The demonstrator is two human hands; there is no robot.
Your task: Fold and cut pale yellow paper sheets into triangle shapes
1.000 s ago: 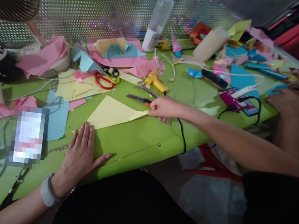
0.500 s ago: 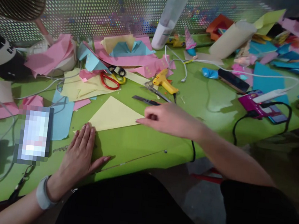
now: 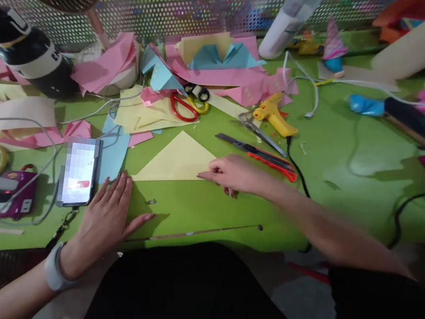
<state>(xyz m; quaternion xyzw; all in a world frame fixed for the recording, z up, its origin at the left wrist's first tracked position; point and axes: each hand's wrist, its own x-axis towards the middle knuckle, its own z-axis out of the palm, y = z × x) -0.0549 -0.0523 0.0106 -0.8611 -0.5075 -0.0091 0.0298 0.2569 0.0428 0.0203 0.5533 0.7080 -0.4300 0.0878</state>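
Observation:
A pale yellow paper triangle (image 3: 178, 158) lies on the green table (image 3: 199, 209), its long edge toward me. My left hand (image 3: 108, 214) rests flat beside the triangle's left corner, fingers stretched out and holding nothing. At the right corner, my right hand (image 3: 229, 174) is curled with its fingertips touching the paper's lower edge; whether it pinches the sheet is hard to make out. Just behind that hand lies a red and black box cutter (image 3: 259, 154) with its blade pointing left.
A lit phone (image 3: 78, 172) and blue paper lie left. Behind are red-handled scissors (image 3: 183, 107), a yellow glue gun (image 3: 274, 116), paper scraps, a white bottle (image 3: 284, 32) and a black bottle (image 3: 36, 57). A purple power strip (image 3: 18, 196) with cables sits far left.
The view has shifted, so objects at the back appear lower or further right. My right hand has slid along the triangle's edge, leaving the box cutter more exposed. My left hand remains flat.

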